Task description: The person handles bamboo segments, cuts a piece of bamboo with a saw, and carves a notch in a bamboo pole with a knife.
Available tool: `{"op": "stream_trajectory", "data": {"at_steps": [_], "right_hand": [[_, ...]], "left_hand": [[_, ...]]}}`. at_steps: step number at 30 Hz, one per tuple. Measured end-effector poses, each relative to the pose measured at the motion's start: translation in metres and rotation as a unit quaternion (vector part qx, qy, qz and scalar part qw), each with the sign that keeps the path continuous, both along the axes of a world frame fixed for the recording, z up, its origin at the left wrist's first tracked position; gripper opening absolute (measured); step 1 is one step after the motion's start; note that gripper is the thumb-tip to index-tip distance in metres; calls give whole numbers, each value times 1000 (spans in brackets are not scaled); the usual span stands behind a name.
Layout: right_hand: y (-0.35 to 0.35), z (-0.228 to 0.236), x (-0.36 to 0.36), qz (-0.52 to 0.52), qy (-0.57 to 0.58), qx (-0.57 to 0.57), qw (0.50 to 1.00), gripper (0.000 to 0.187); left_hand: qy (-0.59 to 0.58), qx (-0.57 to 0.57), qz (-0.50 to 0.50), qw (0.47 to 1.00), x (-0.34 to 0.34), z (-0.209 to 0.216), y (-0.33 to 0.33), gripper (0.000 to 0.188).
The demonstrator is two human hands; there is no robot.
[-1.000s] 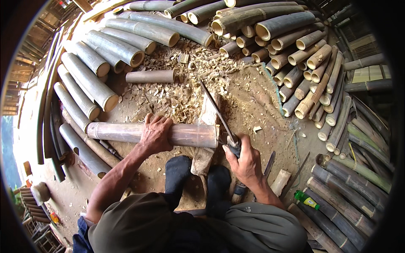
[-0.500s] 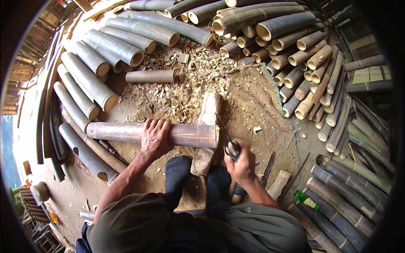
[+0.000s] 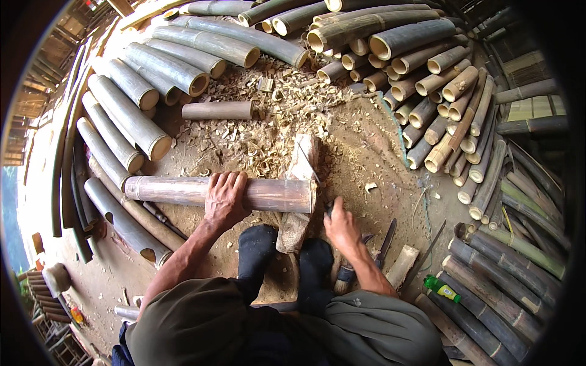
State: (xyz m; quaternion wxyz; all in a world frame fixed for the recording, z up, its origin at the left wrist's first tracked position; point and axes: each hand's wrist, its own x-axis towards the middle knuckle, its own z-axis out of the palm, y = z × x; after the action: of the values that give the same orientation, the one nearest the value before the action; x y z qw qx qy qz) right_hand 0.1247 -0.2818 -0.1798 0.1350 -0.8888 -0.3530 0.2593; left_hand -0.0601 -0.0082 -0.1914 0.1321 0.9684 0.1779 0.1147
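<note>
A thick brown bamboo tube (image 3: 162, 191) lies crosswise in front of me, its right end resting over a rough wooden block (image 3: 303, 160). My left hand (image 3: 226, 198) presses on the tube near its middle, fingers wrapped over the top. Closed around a dark handle just beyond the tube's right end is my right hand (image 3: 343, 229). It holds what looks like a hand saw (image 3: 317, 177), its narrow blade slanting up and left against that end. The teeth are too small to make out. My dark-covered feet stand either side of the block's near end.
Wood chips (image 3: 268, 134) cover the ground ahead, with a short bamboo piece (image 3: 217, 110) among them. Bamboo tubes (image 3: 165, 67) fan out at far left; cut lengths (image 3: 421, 113) are stacked at right. A knife (image 3: 386, 241) and green bottle (image 3: 442, 288) lie near my right side.
My right hand has pushed the saw forward and slightly left, so the blade now reaches farther past the tube's end. The left hand and the bamboo tube stay put.
</note>
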Motion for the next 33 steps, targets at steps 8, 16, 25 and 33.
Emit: {"op": "stream_trajectory", "data": {"at_steps": [8,16,25,33], "right_hand": [[21,69,-12,-3,-15,295,955,29],[11,26,-5,-15,36,43,998,38],[5,-7,10,-29,41,-3,999,31],[-19,37,-3,-150,124,183,964,42]], "left_hand": [[6,-6,15,1000,-9,-4,1,64],[-3,13,23,1000,-11,-13,1,61],[-16,41,30,999,-12,-11,-5,74],[302,-161,-26,939,-36,31,92,75]]}}
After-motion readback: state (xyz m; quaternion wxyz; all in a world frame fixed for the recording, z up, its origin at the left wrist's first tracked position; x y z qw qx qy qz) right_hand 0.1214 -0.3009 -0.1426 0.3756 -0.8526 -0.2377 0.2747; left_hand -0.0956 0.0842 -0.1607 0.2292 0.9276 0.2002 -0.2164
